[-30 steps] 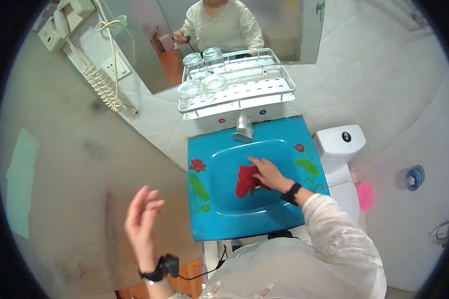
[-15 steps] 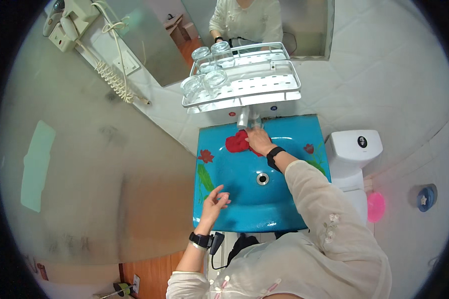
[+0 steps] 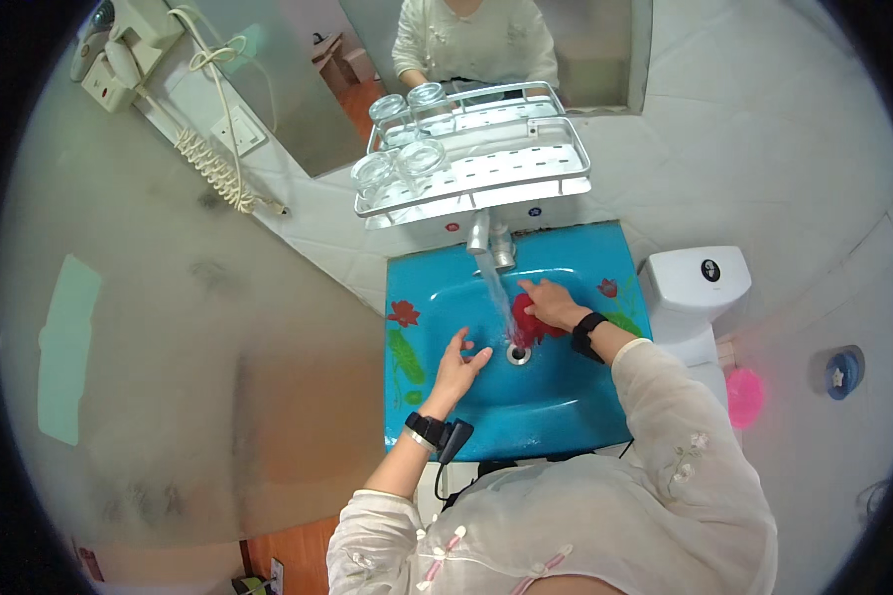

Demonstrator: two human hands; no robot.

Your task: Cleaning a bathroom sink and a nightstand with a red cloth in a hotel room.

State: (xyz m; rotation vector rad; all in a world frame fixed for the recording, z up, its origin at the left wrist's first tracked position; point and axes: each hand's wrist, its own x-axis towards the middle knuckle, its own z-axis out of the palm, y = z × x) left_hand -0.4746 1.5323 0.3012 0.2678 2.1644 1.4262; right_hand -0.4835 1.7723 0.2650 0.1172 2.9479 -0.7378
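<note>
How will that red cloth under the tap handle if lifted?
Probably floppy: the red cloth lies crumpled under the right hand. Likely heavier and dripping, since water from the faucet runs onto it. The left hand hovers open nearby.

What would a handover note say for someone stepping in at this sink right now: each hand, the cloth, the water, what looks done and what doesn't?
Left hand: open, empty, fingers spread over the blue basin beside the drain.
Right hand: pressing on the red cloth in the basin.
Tap: running; water stream lands at the cloth near the drain.
Done: water on, cloth under the stream.
Left: cloth not wrung or lifted out, tap not shut.
</note>
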